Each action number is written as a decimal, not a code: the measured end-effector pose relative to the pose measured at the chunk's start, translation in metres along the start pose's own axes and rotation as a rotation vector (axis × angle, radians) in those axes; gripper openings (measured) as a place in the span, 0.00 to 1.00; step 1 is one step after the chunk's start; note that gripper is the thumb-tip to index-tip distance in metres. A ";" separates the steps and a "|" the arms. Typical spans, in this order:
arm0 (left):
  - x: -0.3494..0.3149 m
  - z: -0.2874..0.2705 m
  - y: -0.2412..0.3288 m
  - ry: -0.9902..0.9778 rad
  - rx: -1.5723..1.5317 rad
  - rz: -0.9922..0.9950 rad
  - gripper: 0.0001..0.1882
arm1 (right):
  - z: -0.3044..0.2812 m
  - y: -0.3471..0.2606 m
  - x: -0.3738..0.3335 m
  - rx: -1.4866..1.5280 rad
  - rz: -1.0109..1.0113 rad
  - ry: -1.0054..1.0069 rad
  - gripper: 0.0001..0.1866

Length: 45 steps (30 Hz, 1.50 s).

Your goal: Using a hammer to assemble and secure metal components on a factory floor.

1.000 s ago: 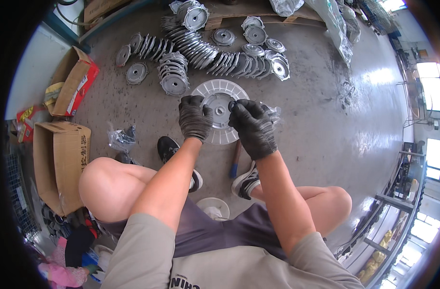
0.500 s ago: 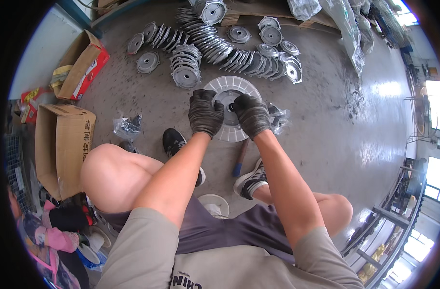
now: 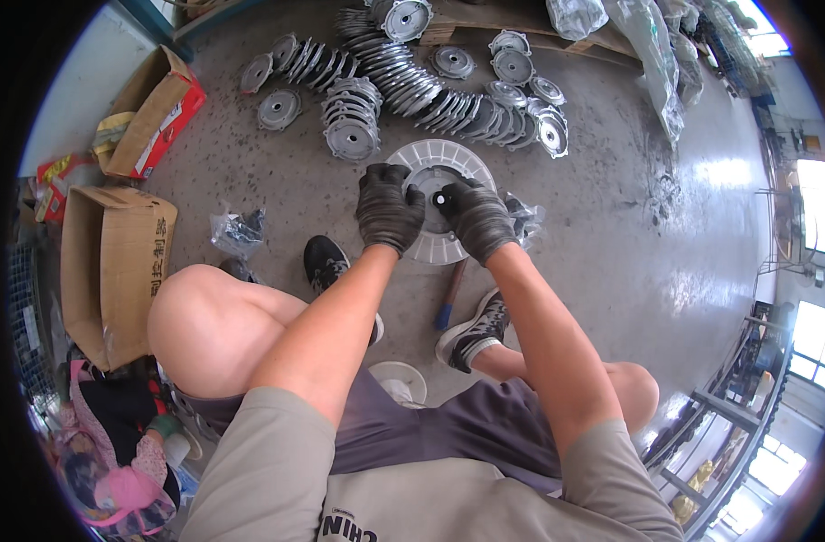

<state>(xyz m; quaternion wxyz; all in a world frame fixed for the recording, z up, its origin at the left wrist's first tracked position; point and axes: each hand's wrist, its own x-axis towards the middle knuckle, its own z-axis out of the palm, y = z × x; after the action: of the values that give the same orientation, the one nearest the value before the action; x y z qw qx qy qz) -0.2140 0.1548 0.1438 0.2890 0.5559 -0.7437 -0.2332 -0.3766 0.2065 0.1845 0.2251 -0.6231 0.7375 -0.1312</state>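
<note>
A round metal end cover [image 3: 428,177] lies on a pale ribbed disc [image 3: 439,154] on the floor in front of me. My left hand [image 3: 390,212], in a dark glove, has its fingers curled at the cover's left edge. At the right of the cover's middle is my right hand [image 3: 475,217], gloved alike. Its thumb and fingers pinch a small dark ring-shaped part [image 3: 440,199] with a bright centre, held over the hub. The fingers hide much of the cover.
Rows of similar metal covers [image 3: 403,77] stand beyond. A hammer [image 3: 449,294] lies near my right shoe. Plastic bags [image 3: 241,230] flank the work. Cardboard boxes [image 3: 119,271] stand at left, a white tub [image 3: 399,384] between my legs. Another person [image 3: 123,452] is at lower left.
My right hand has turned a little, and the small part's bright centre now shows. My left hand stays at the cover. The other person at lower left has leaned and moved an arm.
</note>
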 end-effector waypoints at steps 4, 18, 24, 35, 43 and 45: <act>0.000 -0.003 0.002 -0.015 -0.002 -0.035 0.16 | -0.004 -0.004 -0.008 0.049 -0.021 0.044 0.12; 0.001 -0.002 0.004 -0.032 0.001 -0.033 0.16 | -0.001 0.003 0.008 -0.026 -0.022 -0.041 0.12; 0.000 -0.002 0.000 -0.028 0.009 -0.035 0.16 | -0.001 0.000 -0.009 0.093 -0.046 0.038 0.12; 0.001 -0.001 0.002 -0.020 0.011 -0.036 0.17 | -0.013 -0.011 0.018 -0.158 0.008 -0.107 0.10; 0.000 0.002 -0.004 -0.017 0.032 -0.043 0.17 | -0.031 -0.025 0.031 -0.320 -0.102 -0.303 0.12; 0.001 0.008 -0.003 -0.027 0.022 -0.036 0.16 | -0.025 -0.009 0.032 -0.295 -0.101 -0.320 0.12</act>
<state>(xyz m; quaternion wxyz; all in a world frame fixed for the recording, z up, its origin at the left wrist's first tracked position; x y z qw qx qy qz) -0.2173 0.1532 0.1366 0.2686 0.5690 -0.7400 -0.2378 -0.3849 0.1711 0.2050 0.2389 -0.6984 0.6713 0.0675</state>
